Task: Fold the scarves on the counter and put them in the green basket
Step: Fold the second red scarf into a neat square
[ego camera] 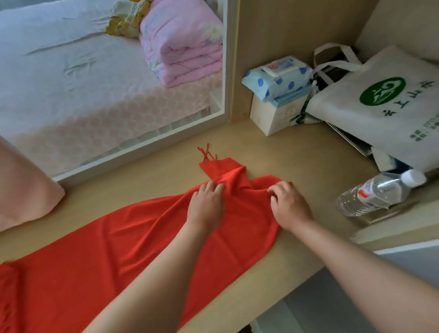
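Observation:
A long red scarf (pixel 96 254) lies stretched across the wooden counter (pixel 311 162), running from the lower left to the middle. Its far end is bunched, with a fringed corner (pixel 208 154) sticking out toward the window. My left hand (pixel 207 204) rests on the bunched cloth with its fingers curled into the folds. My right hand (pixel 288 203) sits at the scarf's right edge, its fingertips pinching the cloth. No green basket is in view.
A plastic water bottle (pixel 375 192) lies on its side to the right. Behind it lean a white tote bag (pixel 391 103), a wet-wipes pack (pixel 277 78) and a small white box (pixel 271 116). A pink pillow (pixel 15 190) rests at the left. The counter's front edge runs close below the scarf.

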A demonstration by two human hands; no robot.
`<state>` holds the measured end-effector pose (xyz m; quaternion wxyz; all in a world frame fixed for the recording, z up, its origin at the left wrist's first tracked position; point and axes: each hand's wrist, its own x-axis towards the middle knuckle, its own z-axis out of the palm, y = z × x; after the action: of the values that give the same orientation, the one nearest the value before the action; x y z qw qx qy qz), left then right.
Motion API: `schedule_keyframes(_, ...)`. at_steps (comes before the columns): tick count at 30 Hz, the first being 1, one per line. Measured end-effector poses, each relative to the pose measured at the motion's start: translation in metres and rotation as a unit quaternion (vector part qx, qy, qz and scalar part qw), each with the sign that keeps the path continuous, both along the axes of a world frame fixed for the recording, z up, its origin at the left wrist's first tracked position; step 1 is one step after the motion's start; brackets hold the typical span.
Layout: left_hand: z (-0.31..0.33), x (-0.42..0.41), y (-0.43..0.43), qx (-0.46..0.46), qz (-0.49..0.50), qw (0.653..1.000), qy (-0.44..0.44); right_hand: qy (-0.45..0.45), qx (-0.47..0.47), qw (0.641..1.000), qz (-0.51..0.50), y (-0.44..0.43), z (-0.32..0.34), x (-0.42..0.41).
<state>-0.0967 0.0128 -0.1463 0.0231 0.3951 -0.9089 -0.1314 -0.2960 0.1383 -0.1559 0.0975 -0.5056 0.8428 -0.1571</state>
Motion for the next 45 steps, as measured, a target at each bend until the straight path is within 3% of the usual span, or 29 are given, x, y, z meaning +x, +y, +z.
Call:
schedule_keyframes(2,0.0,-0.024,-0.003,0.011,-0.045,0.999,0.004,-0.027,0.012,0.999,-0.015,-0.012,-0.003,-0.016)
schedule_keyframes(7,-0.012,-0.058,-0.012,0.05,-0.03,0.989,-0.139,-0.094,0.135,0.985,0.046,-0.025,-0.015,-0.04)
schedule_keyframes(11,-0.012,-0.064,-0.009,0.005,-0.006,0.988,-0.155,-0.042,0.155,0.987,-0.006,-0.022,-0.017,-0.034)
schedule_keyframes(14,-0.01,-0.063,-0.003,-0.026,-0.011,0.995,-0.092,0.042,0.191,0.981,-0.009,-0.018,-0.01,-0.026)
schedule_keyframes(16,-0.003,-0.063,0.002,-0.008,-0.042,0.999,-0.019,0.04,0.136,0.99,-0.027,-0.017,-0.003,-0.019)
schedule_keyframes(19,0.018,-0.065,0.01,0.062,-0.105,0.992,0.029,-0.129,0.033,0.989,-0.068,-0.022,0.017,-0.007)
schedule_keyframes(22,0.037,-0.052,0.01,0.095,-0.105,0.99,0.03,-0.306,-0.023,0.949,-0.076,-0.03,0.04,0.013)
schedule_keyframes(29,0.074,0.056,-0.002,0.115,-0.044,0.977,0.175,-0.397,-0.064,0.915,-0.011,-0.044,0.07,0.102)
schedule_keyframes(36,0.078,0.205,0.004,0.087,0.032,0.967,0.236,-0.39,-0.008,0.918,0.076,-0.054,0.089,0.238)
schedule_keyframes(39,0.069,0.266,0.008,0.12,0.065,0.974,0.18,-0.37,0.072,0.92,0.11,-0.05,0.085,0.29)
schedule_keyframes(43,0.046,0.337,0.016,0.203,0.067,0.977,0.011,-0.355,0.214,0.894,0.17,-0.045,0.067,0.341)
schedule_keyframes(45,0.035,0.361,0.02,0.244,0.045,0.967,-0.062,-0.335,0.231,0.897,0.169,-0.042,0.062,0.353)
